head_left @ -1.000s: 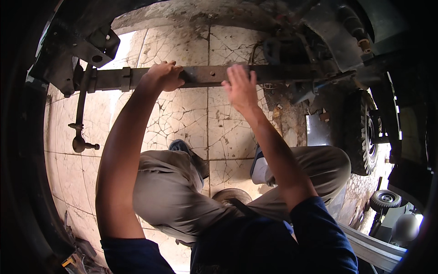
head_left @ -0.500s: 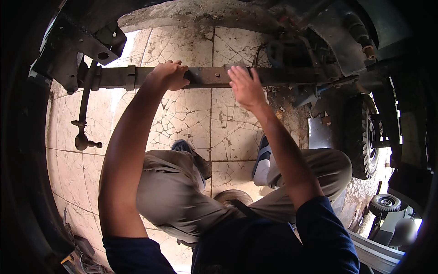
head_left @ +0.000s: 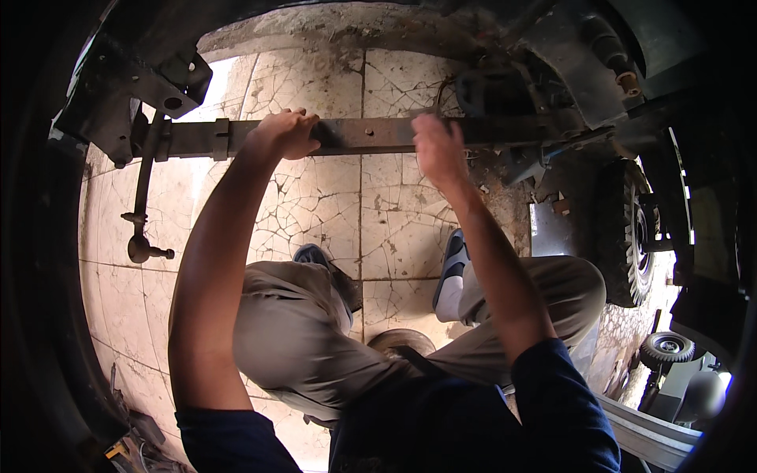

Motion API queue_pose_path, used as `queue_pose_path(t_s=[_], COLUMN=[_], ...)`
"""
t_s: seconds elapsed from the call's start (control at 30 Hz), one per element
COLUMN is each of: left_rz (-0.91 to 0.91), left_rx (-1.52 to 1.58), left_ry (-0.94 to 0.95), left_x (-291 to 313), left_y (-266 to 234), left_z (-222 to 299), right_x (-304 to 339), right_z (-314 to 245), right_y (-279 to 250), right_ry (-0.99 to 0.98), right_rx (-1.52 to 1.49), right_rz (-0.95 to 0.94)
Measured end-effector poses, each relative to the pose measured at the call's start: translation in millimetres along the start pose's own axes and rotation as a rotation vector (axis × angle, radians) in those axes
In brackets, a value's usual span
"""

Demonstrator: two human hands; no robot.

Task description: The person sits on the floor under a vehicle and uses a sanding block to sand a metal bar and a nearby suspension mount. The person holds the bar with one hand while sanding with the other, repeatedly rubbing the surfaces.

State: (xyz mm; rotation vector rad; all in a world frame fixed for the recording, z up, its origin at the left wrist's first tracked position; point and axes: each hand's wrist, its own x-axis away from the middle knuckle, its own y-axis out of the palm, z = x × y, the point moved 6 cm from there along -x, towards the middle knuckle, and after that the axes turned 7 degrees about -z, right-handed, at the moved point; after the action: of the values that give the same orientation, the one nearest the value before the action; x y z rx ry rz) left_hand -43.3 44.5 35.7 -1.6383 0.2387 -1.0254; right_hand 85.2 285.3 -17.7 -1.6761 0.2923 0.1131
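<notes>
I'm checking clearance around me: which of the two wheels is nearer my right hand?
The larger-looking wheel, at the picture's right, is nearer your right hand; the smaller-looking wheel shows lower right, farther off.

The left arm (head_left: 206,307) is bowing outward to the left; the left hand (head_left: 284,135) is lying back up, its fingers curling. The right arm (head_left: 505,280) is slanting from near right toward far left; the right hand (head_left: 441,158) is showing blurred.
</notes>
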Motion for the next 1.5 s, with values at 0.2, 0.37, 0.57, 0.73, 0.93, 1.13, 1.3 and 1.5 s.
queue_pose_path(t_s=[0.2, 0.37, 0.57, 0.73, 0.93, 1.13, 1.3, 1.5], left_rz=[0.079, 0.113, 0.023, 0.015, 0.003, 0.046, 0.021, 0.030], left_rx=[0.047, 0.021, 0.051, 0.034, 0.016, -0.023, 0.012, 0.014], left_ry=[0.056, 0.089, 0.055, 0.049, 0.055, 0.068, 0.067, 0.068], left_x=[-1, -2, 0, -4, -4, -5, -2, 1], left_y=[1, -4, -2, 2, -2, 4, 1, 3], left_z=[0, 7, 4, 5, 6, 3, 6, 2], right_x=[8, -6, -3, 5, 27, 32, 37, 39], right_z=[-35, -13, 5, -17, -10, 3, 44, 37], right_y=[12, 15, 1, 0, 3, 0, -18, -12], right_ry=[-0.314, -0.037, 0.202, -0.188, -0.126, -0.032, 0.332, 0.251], right_rx=[0.018, 0.063, 0.083, 0.160, 0.187, 0.200, 0.139, 0.167], right_rz=[-0.065, 0.016, 0.022, -0.028, 0.040, 0.072, 0.149, 0.002])
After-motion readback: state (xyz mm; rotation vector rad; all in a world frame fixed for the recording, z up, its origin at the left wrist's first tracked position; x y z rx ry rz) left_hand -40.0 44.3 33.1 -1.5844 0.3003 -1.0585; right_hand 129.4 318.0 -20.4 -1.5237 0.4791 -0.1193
